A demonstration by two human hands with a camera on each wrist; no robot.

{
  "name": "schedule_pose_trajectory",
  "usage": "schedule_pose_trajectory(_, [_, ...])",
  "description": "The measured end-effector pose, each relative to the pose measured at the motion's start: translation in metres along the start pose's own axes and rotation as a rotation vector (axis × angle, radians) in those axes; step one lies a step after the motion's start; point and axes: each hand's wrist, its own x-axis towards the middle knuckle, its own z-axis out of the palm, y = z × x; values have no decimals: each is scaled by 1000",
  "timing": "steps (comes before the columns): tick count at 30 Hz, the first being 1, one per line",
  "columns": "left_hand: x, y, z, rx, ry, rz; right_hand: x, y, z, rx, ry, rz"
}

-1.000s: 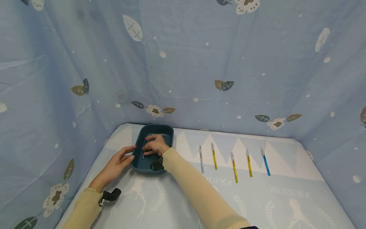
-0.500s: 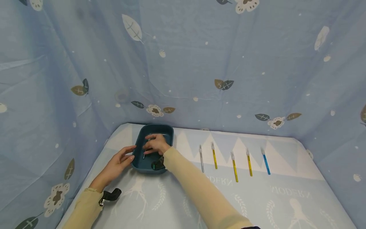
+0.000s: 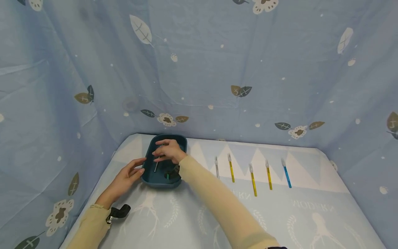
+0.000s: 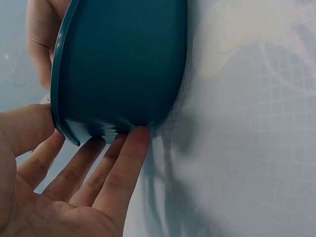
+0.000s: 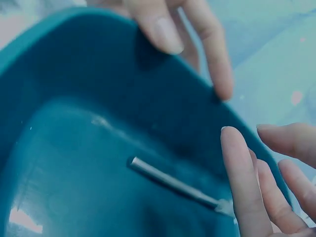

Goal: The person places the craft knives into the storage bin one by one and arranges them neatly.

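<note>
1. The left hand [image 3: 125, 176] lies flat on the desk [image 3: 199, 214] against the near-left wall of the teal tray [image 3: 146, 173]. In the left wrist view its fingers [image 4: 121, 163] are straight and spread loosely, with the tips touching the tray's outer wall; nothing is gripped. My judgement is that this bracing should stay firm and low, so the tray does not slide or tip while the other hand works inside it.

2. The teal tray sits at the desk's far-left corner, close to the blue patterned curtain [image 3: 199, 69].

3. The right hand [image 3: 168, 151] is over the tray, pinching a slim grey pen [image 3: 156, 165] by its upper end. The pen hangs tilted, its lower end pointing down into the tray. The right wrist view shows the pen's shaft [image 5: 168, 180] close over the tray floor, fingers [image 5: 242, 182] closing on its pale end. I judge the pinch should be kept near the end and the pen raised straight up clear of the rim, not dragged along the wall.

4. To the right, five more pens lie in a row on the desk, well apart from the tray: a grey one [image 3: 216, 167], three yellow ones [image 3: 231, 168] [image 3: 253, 180] [image 3: 268, 175] and a blue one [image 3: 286, 174], all roughly parallel with pale caps pointing away.
</note>
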Motion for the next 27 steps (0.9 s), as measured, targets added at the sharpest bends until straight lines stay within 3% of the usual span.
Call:
schedule_pose_trajectory(7, [1,0,-1,-8,-8,7,-2,-13,-1,29,-15,-11])
schedule_pose_trajectory(16, [0,0,-1,6,-8,4,-30,-40,-6,-8,-136,-104])
schedule_pose_trajectory(27, [1,0,1,-1,-5,15,-55,-54,-19,-60,-192,-181])
